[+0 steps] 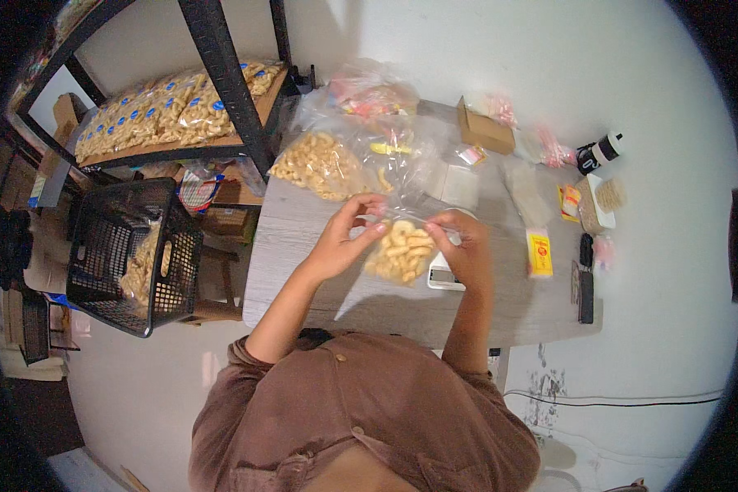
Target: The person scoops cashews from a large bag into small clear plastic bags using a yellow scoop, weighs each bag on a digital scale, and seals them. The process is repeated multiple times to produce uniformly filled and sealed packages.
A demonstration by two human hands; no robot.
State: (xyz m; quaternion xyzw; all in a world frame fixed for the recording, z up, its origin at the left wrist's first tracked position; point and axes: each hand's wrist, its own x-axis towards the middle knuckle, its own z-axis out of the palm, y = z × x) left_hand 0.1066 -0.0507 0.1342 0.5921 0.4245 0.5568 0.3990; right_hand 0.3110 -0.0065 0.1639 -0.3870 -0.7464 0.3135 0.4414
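Between my two hands hangs a small clear plastic bag (402, 253) of curled, pale yellow puffed snacks. My left hand (350, 237) pinches its upper left edge between thumb and fingers. At the upper right edge, my right hand (461, 245) grips the plastic the same way. Under my right hand and partly hidden by it is a white digital scale (444, 278) on the table. Beyond my hands lies a large open clear bag (323, 166) of the same snacks, with a yellow scoop (390, 149) in the plastic beside them.
A grey wood-grain table (295, 270) spans the front. At left stand a black plastic crate (107, 246) holding a filled bag and a black shelf (221, 86) with several sealed snack bags. A cardboard box (486, 128), a yellow packet (540, 254) and a black-and-white bottle (599, 152) are toward the right.
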